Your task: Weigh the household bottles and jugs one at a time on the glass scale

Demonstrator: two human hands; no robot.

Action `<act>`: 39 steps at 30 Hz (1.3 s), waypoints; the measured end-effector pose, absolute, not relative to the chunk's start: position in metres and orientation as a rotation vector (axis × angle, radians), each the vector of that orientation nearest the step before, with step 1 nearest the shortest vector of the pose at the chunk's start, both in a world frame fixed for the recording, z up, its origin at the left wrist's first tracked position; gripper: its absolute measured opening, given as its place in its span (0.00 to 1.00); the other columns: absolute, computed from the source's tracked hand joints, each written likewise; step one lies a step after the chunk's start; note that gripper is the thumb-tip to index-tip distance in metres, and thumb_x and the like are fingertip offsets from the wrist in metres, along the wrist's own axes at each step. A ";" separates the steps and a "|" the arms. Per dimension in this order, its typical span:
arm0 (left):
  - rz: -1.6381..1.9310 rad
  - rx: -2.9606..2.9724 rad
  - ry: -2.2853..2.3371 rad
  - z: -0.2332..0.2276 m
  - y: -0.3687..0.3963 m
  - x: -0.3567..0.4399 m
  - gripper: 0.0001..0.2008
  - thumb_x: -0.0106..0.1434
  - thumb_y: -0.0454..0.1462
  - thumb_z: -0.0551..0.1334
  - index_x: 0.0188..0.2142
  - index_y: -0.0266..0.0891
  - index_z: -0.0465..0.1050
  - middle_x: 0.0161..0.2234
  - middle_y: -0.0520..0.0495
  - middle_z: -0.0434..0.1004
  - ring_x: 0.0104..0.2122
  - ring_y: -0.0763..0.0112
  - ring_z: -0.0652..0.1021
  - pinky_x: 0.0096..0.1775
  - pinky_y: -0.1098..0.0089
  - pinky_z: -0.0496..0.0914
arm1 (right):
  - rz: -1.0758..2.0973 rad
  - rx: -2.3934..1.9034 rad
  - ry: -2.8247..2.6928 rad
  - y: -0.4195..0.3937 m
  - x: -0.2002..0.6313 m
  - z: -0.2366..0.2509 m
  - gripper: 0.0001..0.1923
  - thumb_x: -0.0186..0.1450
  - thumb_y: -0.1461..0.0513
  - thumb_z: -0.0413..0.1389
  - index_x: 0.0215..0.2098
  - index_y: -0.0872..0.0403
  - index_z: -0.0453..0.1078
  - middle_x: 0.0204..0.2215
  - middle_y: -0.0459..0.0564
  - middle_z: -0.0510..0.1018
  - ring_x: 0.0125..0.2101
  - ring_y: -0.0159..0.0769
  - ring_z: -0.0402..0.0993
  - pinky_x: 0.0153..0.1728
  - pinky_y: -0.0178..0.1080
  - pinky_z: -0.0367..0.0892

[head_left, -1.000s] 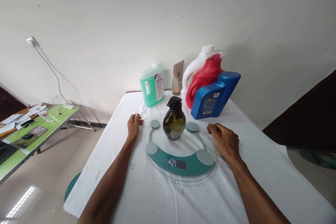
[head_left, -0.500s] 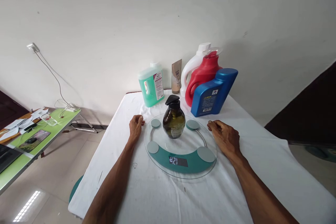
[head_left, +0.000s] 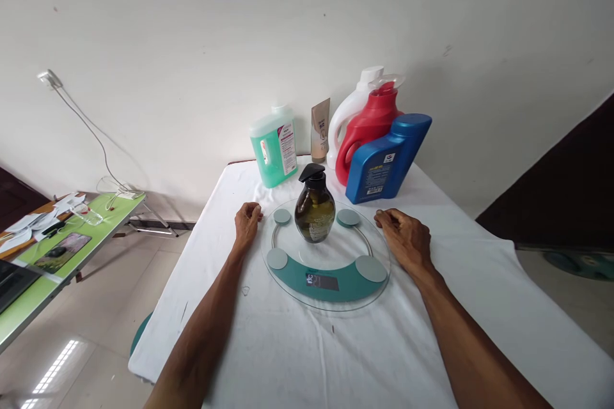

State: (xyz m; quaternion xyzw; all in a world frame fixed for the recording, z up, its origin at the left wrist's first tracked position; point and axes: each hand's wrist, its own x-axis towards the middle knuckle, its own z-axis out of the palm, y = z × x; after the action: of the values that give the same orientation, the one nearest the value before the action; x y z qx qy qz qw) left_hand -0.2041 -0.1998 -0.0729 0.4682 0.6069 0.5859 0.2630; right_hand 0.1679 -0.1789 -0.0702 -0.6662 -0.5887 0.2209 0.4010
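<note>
A round glass scale point(head_left: 297, 280) with a green band and a lit display lies on the white tablecloth. On its glass, a little behind the middle, stands a dark olive pump bottle point(head_left: 314, 212) with a black pump head. My left hand point(head_left: 247, 222) rests on the cloth just beyond the scale's left edge, its fingers curled in and nothing seen in them. At the right edge of the scale lies my right hand point(head_left: 407, 238), fingers bent and drawn together, also with nothing visible in it. Neither hand touches the bottle.
Along the back stand a green liquid jug point(head_left: 274, 150), a beige tube point(head_left: 319, 134), a white jug point(head_left: 350, 108), a red jug point(head_left: 371, 121) and a blue bottle point(head_left: 384, 166). To the left, a lime-green table point(head_left: 112, 209) carries papers, a mouse and cables.
The whole view has shifted slightly, so everything sits a little higher. Both hands and the bottle keep their places by the scale. The display digits look dimmer.
</note>
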 end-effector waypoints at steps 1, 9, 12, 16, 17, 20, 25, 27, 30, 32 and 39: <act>1.581 1.271 1.643 -0.073 -0.200 -0.204 0.15 0.62 0.49 0.68 0.39 0.39 0.78 0.34 0.44 0.83 0.33 0.63 0.84 0.38 0.63 0.79 | 0.562 -1.686 -1.490 -0.179 0.168 -0.070 0.16 0.67 0.50 0.51 0.27 0.46 0.72 0.31 0.52 0.86 0.35 0.48 0.79 0.42 0.46 0.67; 1.564 1.281 1.658 -0.070 -0.201 -0.203 0.14 0.61 0.48 0.67 0.38 0.39 0.77 0.33 0.45 0.83 0.32 0.63 0.83 0.39 0.62 0.78 | 0.572 -1.703 -1.486 -0.181 0.167 -0.068 0.16 0.67 0.49 0.50 0.27 0.46 0.71 0.32 0.52 0.86 0.36 0.48 0.79 0.44 0.46 0.66; 1.568 1.279 1.661 -0.071 -0.201 -0.203 0.14 0.61 0.47 0.67 0.38 0.39 0.77 0.33 0.45 0.82 0.32 0.63 0.83 0.38 0.62 0.78 | 0.564 -1.703 -1.494 -0.181 0.166 -0.067 0.17 0.67 0.49 0.50 0.27 0.46 0.71 0.32 0.52 0.86 0.36 0.48 0.79 0.44 0.46 0.66; 1.568 1.299 1.647 -0.070 -0.202 -0.203 0.13 0.62 0.47 0.67 0.37 0.40 0.77 0.34 0.45 0.83 0.32 0.64 0.83 0.38 0.63 0.77 | 0.549 -1.722 -1.489 -0.181 0.166 -0.068 0.17 0.67 0.49 0.50 0.26 0.46 0.70 0.31 0.52 0.85 0.34 0.48 0.79 0.42 0.47 0.66; 1.568 1.299 1.648 -0.070 -0.202 -0.203 0.13 0.62 0.47 0.68 0.37 0.40 0.77 0.33 0.45 0.83 0.31 0.64 0.83 0.38 0.63 0.77 | 0.548 -1.721 -1.491 -0.181 0.166 -0.068 0.16 0.67 0.49 0.50 0.26 0.46 0.70 0.31 0.52 0.85 0.34 0.48 0.79 0.42 0.47 0.66; 1.571 1.293 1.654 -0.070 -0.202 -0.203 0.12 0.61 0.47 0.68 0.36 0.40 0.78 0.32 0.45 0.83 0.31 0.64 0.82 0.37 0.64 0.77 | 0.541 -1.694 -1.495 -0.180 0.167 -0.070 0.16 0.67 0.49 0.50 0.27 0.46 0.72 0.31 0.52 0.86 0.35 0.48 0.79 0.42 0.47 0.66; 1.565 1.308 1.660 -0.069 -0.202 -0.202 0.12 0.61 0.46 0.68 0.36 0.40 0.78 0.32 0.45 0.83 0.31 0.64 0.82 0.37 0.64 0.77 | 0.535 -1.697 -1.486 -0.180 0.167 -0.071 0.17 0.67 0.49 0.50 0.27 0.46 0.72 0.31 0.51 0.86 0.35 0.48 0.79 0.42 0.47 0.66; 1.560 1.309 1.661 -0.070 -0.202 -0.203 0.12 0.61 0.46 0.67 0.36 0.40 0.78 0.32 0.45 0.83 0.31 0.64 0.82 0.37 0.64 0.77 | 0.535 -1.703 -1.489 -0.180 0.167 -0.070 0.16 0.67 0.49 0.50 0.27 0.46 0.71 0.31 0.51 0.86 0.35 0.48 0.79 0.42 0.47 0.66; 1.559 1.311 1.660 -0.070 -0.201 -0.203 0.12 0.61 0.46 0.67 0.36 0.40 0.78 0.32 0.46 0.83 0.30 0.64 0.82 0.37 0.64 0.76 | 0.541 -1.713 -1.490 -0.180 0.166 -0.069 0.16 0.67 0.49 0.49 0.27 0.45 0.71 0.31 0.52 0.86 0.35 0.49 0.79 0.43 0.48 0.66; 1.555 1.314 1.659 -0.071 -0.201 -0.203 0.12 0.61 0.46 0.68 0.36 0.40 0.78 0.32 0.46 0.83 0.31 0.64 0.82 0.37 0.64 0.76 | 0.543 -1.714 -1.487 -0.181 0.166 -0.069 0.16 0.67 0.50 0.50 0.27 0.46 0.71 0.32 0.52 0.86 0.35 0.49 0.78 0.43 0.47 0.66; 1.542 1.318 1.671 -0.070 -0.201 -0.203 0.11 0.62 0.45 0.67 0.37 0.40 0.78 0.31 0.46 0.82 0.31 0.63 0.82 0.38 0.62 0.77 | 0.519 -1.701 -1.483 -0.178 0.167 -0.073 0.16 0.66 0.49 0.50 0.26 0.46 0.71 0.30 0.52 0.85 0.33 0.47 0.78 0.41 0.46 0.66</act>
State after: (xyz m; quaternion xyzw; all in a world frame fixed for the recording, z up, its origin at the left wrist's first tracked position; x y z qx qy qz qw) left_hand -0.2031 -0.2012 -0.0705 0.4851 0.6149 0.5675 0.2540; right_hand 0.1668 -0.1785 -0.0726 -0.6729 -0.5865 0.2054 0.4013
